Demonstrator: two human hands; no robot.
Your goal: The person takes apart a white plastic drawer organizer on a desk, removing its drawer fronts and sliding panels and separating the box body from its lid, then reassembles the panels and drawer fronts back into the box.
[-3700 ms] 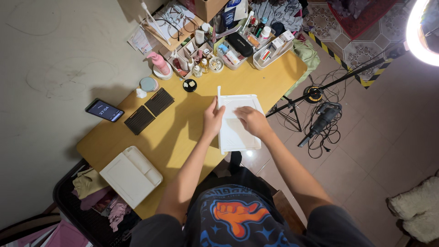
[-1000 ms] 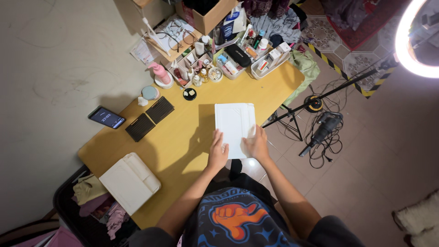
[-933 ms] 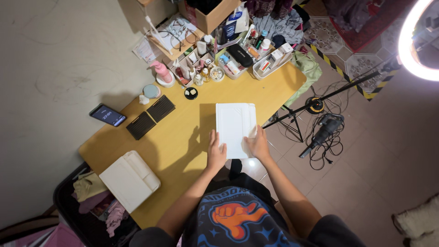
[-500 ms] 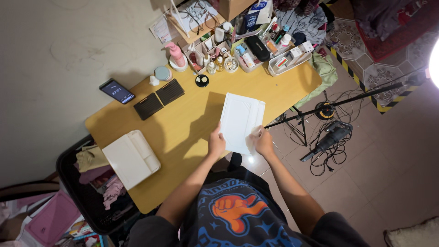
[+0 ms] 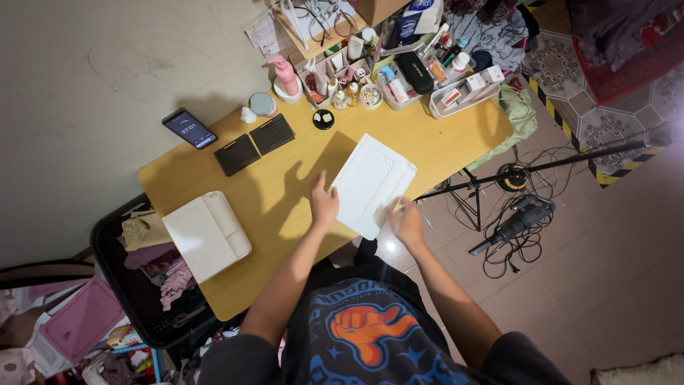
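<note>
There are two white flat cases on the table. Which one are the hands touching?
The white case at the table's front edge, with the left hand and right hand on its near end. The other white case lies untouched at the left end.

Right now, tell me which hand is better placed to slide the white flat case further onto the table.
Left. The left hand rests at the white case's table-side edge, while the right hand holds the corner overhanging the table edge.
</note>
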